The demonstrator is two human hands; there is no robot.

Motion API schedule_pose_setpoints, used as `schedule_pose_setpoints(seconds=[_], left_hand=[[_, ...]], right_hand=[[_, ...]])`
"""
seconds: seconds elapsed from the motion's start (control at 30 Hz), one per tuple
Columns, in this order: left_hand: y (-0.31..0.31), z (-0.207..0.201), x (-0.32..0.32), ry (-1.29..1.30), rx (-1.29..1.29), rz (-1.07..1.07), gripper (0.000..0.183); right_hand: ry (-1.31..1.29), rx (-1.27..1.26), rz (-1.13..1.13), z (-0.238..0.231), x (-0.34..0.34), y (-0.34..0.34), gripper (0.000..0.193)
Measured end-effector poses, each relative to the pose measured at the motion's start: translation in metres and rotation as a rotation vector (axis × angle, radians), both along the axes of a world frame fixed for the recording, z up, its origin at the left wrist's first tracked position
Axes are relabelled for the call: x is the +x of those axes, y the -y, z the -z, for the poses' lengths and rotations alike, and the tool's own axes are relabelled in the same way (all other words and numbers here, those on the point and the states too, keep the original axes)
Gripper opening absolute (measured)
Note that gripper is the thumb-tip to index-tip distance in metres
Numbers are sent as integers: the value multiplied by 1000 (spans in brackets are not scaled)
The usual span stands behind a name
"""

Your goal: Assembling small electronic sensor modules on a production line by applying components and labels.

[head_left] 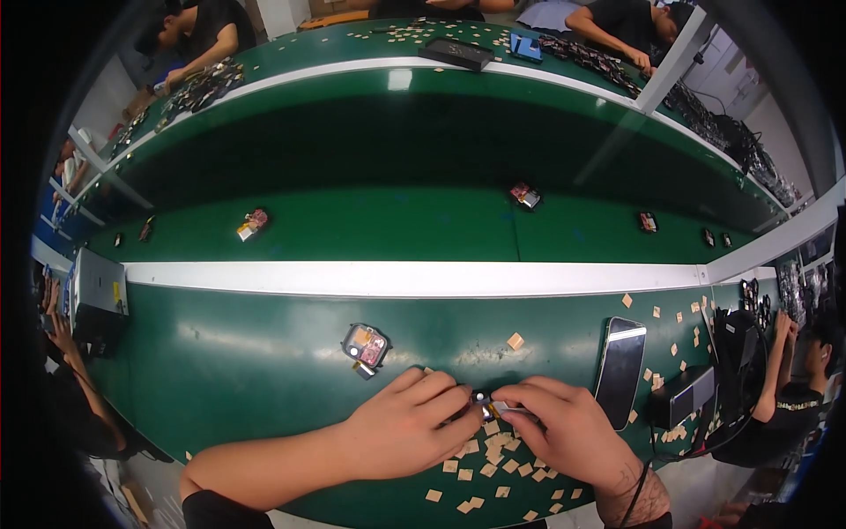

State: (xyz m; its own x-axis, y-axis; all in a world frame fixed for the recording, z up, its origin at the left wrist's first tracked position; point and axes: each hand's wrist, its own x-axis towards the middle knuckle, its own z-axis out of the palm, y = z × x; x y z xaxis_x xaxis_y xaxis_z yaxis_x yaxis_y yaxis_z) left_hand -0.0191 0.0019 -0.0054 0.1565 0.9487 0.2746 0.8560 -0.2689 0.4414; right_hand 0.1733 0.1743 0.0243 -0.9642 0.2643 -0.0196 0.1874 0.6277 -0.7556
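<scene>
My left hand (407,425) is closed around a small dark electronic unit (484,406), with a yellowish patch and shiny parts showing between the hands. The fingers hide most of it. From the other side my right hand (560,421) pinches at the same spot, thumb and forefinger closed on a thin, pale, silvery piece (504,406) too small to name. Beyond my left hand an opened square casing (367,345) lies on the green table (264,353), showing a reddish circuit board, with a small part hanging off its near edge. Several small tan squares (493,458) lie scattered under and around my right hand.
Right of my right hand lie a smartphone (621,370) and a black box-shaped device (682,397) with cables. A white rail (405,279) separates my table from a green belt (388,225) carrying several circuit units. A grey box (99,295) stands at left. Other people work around.
</scene>
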Motion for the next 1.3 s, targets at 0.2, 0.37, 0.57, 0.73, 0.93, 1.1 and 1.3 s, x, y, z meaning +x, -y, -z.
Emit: schedule_pose_setpoints(seconds=[0.2, 0.37, 0.57, 0.73, 0.93, 1.1, 1.3], left_hand=[[1, 1, 1, -86, 55, -13, 38], [1, -1, 1, -41, 60, -6, 29], [2, -3, 0, 10, -18, -7, 37], [3, 0, 1, 59, -24, -15, 37], [2, 0, 1, 100, -18, -36, 35], [1, -3, 1, 126, 73, -34, 33], [-8, -31, 12, 499, -14, -183, 35]], right_hand=[[-64, 128, 5, 7, -4, 12, 26], [-64, 155, 8, 9, -6, 21, 26], [-100, -33, 69, 17, -5, 14, 23], [-30, -83, 135, 14, -6, 22, 21], [14, 44, 184, 10, -11, 29, 17], [-116, -60, 265, 14, -11, 24, 19], [-170, -488, 313, 12, 0, 17, 18]])
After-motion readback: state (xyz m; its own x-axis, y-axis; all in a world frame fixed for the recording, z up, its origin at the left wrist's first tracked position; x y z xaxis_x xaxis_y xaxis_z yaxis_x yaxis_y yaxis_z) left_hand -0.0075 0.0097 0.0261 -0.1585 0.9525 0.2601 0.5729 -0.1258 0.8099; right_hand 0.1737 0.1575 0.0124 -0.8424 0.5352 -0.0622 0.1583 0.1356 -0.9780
